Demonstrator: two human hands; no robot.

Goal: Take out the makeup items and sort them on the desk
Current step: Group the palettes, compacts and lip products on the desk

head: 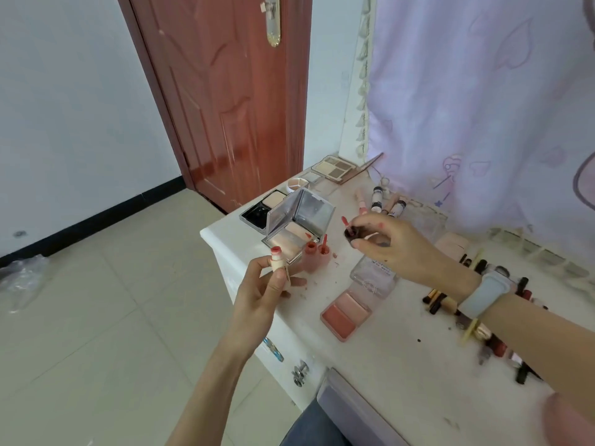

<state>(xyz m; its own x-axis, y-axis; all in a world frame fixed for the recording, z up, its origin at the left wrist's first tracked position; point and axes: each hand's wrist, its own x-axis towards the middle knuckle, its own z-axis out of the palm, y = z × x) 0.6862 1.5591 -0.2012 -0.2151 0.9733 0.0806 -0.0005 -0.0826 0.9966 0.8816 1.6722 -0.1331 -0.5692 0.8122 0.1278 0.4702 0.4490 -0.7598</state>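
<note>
Head view shows your left hand (pixel 267 284) closed around a small cream tube (pixel 277 263), held upright off the bench (pixel 402 349) edge so its open red-smeared mouth won't spill. Your right hand (pixel 392 243) pinches a dark cap (pixel 351 234) with its red-tipped wand (pixel 344 220) above the open compacts (pixel 299 230), probably to recap it. Brushes and pencils (pixel 476 304) lie grouped beneath your right wrist.

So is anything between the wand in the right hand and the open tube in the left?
Nothing visible. The right hand holds the applicator wand above the desk; the left hand holds the open tube apart from it, with only open air between.
</note>
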